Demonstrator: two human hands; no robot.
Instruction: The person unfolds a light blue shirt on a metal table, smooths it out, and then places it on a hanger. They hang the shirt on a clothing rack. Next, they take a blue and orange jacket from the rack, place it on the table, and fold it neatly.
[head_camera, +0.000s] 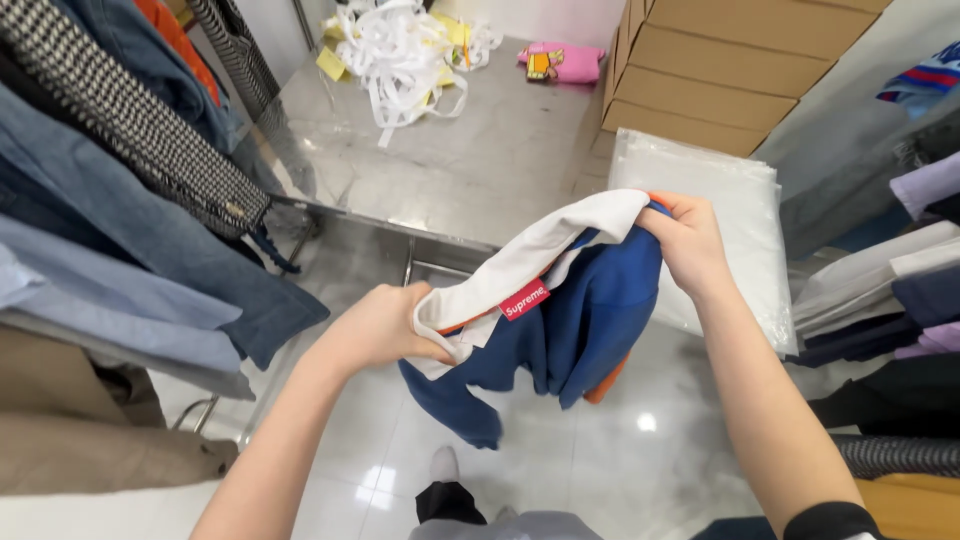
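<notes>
Together, both hands (385, 330) clutch a bunched blue, white, seemingly orange-lined garment (570, 310).

Glossy white floor (620, 440); steel table (470, 160); stacked cardboard boxes (720, 70).

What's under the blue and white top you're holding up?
Under the top, held by the left hand and right hand, is shiny floor and a shoe. The top hides part of the plastic bags behind it.
</notes>
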